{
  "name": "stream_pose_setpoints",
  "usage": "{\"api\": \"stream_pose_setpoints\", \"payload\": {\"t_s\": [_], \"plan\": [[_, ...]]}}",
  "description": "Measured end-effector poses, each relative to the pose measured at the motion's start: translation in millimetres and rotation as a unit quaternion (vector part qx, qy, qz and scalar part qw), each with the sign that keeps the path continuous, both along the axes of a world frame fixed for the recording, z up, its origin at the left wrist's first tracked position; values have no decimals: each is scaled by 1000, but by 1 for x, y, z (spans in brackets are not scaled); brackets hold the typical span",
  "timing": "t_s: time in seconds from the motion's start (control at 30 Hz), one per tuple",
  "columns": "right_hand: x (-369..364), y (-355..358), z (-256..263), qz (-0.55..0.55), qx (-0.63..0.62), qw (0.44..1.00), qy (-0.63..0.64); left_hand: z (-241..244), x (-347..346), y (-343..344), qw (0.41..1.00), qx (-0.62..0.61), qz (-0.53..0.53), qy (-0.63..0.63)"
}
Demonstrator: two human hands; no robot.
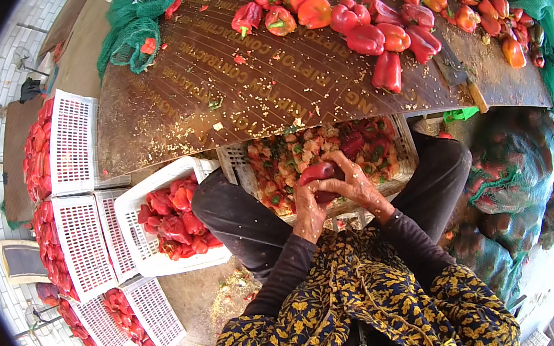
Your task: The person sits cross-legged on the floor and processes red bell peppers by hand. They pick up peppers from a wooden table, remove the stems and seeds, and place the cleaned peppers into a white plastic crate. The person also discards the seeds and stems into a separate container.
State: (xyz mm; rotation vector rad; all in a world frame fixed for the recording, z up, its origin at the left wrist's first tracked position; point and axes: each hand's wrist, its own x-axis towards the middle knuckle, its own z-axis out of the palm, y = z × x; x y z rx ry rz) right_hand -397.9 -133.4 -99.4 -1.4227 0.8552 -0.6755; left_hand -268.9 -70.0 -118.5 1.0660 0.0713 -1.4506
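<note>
Between my two hands is a dark red bell pepper (pixel 316 173), held above a white plastic crate (pixel 235 163) that sits between my knees. My left hand (pixel 307 209) wraps the pepper's near left side. Over its right side curl the fingers of my right hand (pixel 349 180). Pepper cores, seeds and green stems (pixel 284 164) fill much of the crate below. A few dark red pepper pieces (pixel 353 144) lie among them at the right. My fingers hide part of the held pepper.
Whole red peppers (pixel 366 39) lie on the seed-strewn brown board (pixel 246 88), near a wooden-handled cleaver (pixel 451 68) at its right edge. A white basket of red peppers (pixel 175 214) stands at my left beside stacked crates (pixel 83 243). Green net sacks (pixel 514 159) bulge at right.
</note>
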Motion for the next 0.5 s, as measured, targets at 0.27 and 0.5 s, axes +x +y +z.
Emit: {"api": "stream_pose_setpoints", "payload": {"t_s": [0.27,0.5], "plan": [[21,15,-11,-63,-8,997,54,15,5,10,954,-22,-61,-291],[54,11,-41,-130,203,956,-165,31,17,2,890,-48,-59,-449]]}}
